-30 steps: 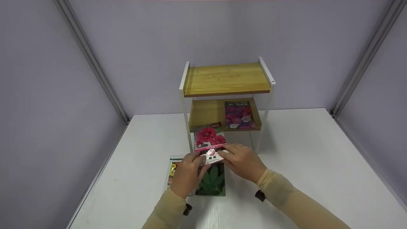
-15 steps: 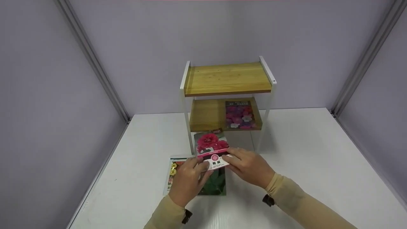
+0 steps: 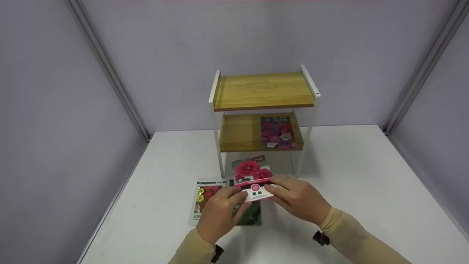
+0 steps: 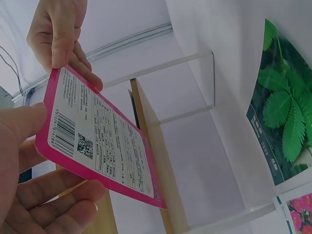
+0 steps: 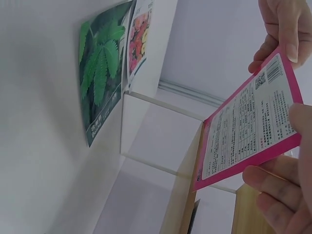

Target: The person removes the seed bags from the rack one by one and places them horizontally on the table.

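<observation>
Both hands hold one flower seed packet (image 3: pixel 251 172) by its near corners, above the table in front of the shelf. Its front has pink-red blooms and a white label band; its pink-edged, printed back (image 4: pixel 107 136) shows in the left wrist view. My left hand (image 3: pixel 221 211) pinches the left corner between thumb and fingers. At the right corner, my right hand (image 3: pixel 302 198) pinches likewise. Beneath lie a green-leaf packet (image 3: pixel 253 214), partly covered by the held packet and left hand, and a packet with multicoloured flowers (image 3: pixel 200 200), partly behind the left hand.
A rack with white side frames carries a wooden top shelf (image 3: pixel 263 90) and a wooden lower shelf (image 3: pixel 238 134). One pink-purple flower packet (image 3: pixel 277 134) lies on the lower shelf's right side. The white table (image 3: pixel 359 176) extends around it, with grey-lilac walls behind and beside.
Both hands have drawn the held packet back from the lower shelf's front edge, toward the person and slightly right. More of the multicoloured flower packet shows now.
</observation>
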Available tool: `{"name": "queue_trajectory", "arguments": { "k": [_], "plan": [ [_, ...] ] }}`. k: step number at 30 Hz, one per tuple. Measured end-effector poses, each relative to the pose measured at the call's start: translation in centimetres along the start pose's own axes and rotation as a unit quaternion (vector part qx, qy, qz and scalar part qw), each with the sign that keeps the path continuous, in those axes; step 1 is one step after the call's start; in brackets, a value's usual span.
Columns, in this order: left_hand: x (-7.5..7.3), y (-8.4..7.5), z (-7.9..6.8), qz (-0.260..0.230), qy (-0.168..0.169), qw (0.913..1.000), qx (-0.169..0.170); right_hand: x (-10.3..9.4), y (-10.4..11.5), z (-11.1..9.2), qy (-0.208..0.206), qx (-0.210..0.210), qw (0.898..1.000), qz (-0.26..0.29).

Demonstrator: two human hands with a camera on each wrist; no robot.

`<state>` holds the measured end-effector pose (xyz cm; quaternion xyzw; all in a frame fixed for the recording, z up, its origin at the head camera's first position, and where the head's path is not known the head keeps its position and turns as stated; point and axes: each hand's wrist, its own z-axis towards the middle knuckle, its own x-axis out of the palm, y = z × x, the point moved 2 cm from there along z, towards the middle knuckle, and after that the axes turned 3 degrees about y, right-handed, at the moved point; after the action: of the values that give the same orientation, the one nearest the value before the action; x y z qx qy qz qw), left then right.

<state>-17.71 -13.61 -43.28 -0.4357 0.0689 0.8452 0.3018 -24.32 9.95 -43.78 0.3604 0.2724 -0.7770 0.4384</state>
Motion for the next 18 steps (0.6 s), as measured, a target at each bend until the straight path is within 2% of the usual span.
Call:
{"name": "queue_trajectory", "arguments": {
  "k": [9, 13, 18],
  "plan": [
    [1.0, -0.9, 0.2, -0.008, 0.035, 0.9993, -0.007, -0.9, -0.4, -1.4, 0.005, 0.009, 1.0, 0.016],
    [1.9, -1.2, 0.3, -0.006, 0.062, 0.998, -0.015, -0.9, -0.6, -2.4, 0.024, 0.024, 0.999, 0.025],
    [3.0, -1.3, 0.4, -0.011, 0.073, 0.9972, -0.012, -0.9, -1.0, -3.7, 0.051, 0.038, 0.997, 0.032]
  ]
}}
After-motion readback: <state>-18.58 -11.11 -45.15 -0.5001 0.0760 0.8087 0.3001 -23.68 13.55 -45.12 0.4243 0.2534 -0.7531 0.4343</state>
